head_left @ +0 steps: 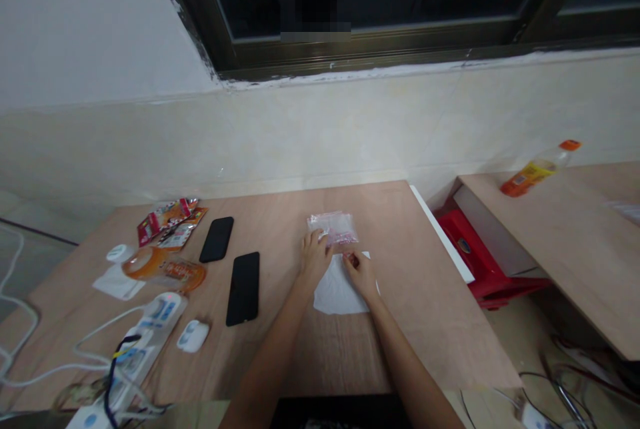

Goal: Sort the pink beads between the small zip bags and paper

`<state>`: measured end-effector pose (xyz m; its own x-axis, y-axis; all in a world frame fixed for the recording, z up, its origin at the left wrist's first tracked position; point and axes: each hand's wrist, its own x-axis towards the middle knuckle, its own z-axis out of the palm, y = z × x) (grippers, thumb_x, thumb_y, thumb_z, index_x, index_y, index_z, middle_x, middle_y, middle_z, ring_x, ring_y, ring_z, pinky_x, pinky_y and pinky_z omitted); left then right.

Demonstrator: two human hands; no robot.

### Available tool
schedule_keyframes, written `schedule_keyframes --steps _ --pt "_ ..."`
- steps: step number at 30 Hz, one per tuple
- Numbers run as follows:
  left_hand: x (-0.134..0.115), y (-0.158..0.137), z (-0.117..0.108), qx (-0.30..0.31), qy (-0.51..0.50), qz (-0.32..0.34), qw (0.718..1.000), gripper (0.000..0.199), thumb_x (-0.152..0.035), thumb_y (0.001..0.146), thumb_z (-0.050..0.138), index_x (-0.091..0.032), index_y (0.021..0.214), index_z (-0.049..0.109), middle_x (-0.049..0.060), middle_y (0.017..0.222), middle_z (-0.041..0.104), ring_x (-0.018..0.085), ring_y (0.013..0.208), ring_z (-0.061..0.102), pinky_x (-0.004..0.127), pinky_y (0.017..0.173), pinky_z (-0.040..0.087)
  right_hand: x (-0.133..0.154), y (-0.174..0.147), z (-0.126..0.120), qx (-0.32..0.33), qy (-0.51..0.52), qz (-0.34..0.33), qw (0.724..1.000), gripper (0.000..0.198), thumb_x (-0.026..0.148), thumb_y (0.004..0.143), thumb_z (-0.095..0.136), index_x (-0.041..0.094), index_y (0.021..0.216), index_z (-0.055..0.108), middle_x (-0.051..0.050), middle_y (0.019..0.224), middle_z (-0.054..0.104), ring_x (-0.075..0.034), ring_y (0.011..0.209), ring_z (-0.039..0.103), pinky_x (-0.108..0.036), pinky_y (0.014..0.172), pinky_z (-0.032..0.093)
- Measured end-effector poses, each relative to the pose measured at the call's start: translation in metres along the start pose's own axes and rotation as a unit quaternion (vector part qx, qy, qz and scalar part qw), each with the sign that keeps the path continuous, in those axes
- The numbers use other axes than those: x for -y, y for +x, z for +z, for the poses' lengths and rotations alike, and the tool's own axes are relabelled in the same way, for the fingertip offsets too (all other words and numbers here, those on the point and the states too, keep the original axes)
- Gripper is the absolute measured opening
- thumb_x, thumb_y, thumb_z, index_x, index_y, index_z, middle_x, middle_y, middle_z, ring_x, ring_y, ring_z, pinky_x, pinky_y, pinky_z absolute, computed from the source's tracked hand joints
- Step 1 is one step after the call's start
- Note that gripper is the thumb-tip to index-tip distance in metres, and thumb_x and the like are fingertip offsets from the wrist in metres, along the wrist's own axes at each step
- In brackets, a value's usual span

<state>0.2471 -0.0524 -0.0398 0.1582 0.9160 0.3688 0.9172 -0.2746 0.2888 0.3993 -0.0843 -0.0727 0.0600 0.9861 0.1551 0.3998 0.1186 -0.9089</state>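
The left hand (315, 257), fingers loosely spread, reaches the near left edge of a clear bag (337, 222) on the table (430, 329). Nearer, the right hand (362, 276) curls over white paper (336, 292); I cannot tell whether it pinches anything.

The tabletop (440, 322) shows a smooth, low-sheen wood grain. On it, the packet (341, 226) is thin, clear, shiny plastic, while the white sheet (336, 292) looks like matt, slightly creased paper. The snack wrappers (167, 222) gleam like crinkled foil; the power strip (157, 322) and red stool (463, 242) look like smooth plastic.
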Motion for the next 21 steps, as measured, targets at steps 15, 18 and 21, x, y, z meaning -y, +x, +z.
schedule_keyframes --steps 15,18,21 --pt "0.000 0.004 -0.055 -0.187 -0.400 -0.197 0.875 0.025 -0.041 0.092 0.045 -0.020 0.095 0.058 0.006 0.094 0.066 0.019 0.090 0.063 0.032 0.083 0.050 -0.013 0.008 0.002 0.008 0.076 0.033 0.997 0.031 0.044 0.081 0.054 0.015 0.083 0.066 0.002 0.059 0.053 -0.013 0.056 0.048 -0.024 0.055 0.037" --pt "-0.001 -0.001 -0.068 -0.183 -0.536 -0.275 0.777 0.029 -0.049 0.086 0.052 -0.020 0.092 0.051 0.003 0.084 0.065 0.017 0.076 0.065 0.029 0.071 0.053 -0.007 0.011 -0.004 0.013 0.116 0.032 0.993 0.037 0.050 0.079 0.057 0.015 0.086 0.067 0.001 0.062 0.055 -0.014 0.057 0.049 -0.025 0.055 0.039" --pt "-0.004 -0.009 -0.073 -0.137 -0.613 -0.321 0.709 0.034 -0.051 0.081 0.057 -0.021 0.094 0.047 0.003 0.083 0.065 0.016 0.069 0.066 0.027 0.063 0.053 0.007 0.011 -0.014 0.031 0.161 0.030 0.986 0.042 0.055 0.079 0.058 0.016 0.091 0.068 -0.002 0.068 0.059 -0.015 0.062 0.052 -0.025 0.056 0.041"
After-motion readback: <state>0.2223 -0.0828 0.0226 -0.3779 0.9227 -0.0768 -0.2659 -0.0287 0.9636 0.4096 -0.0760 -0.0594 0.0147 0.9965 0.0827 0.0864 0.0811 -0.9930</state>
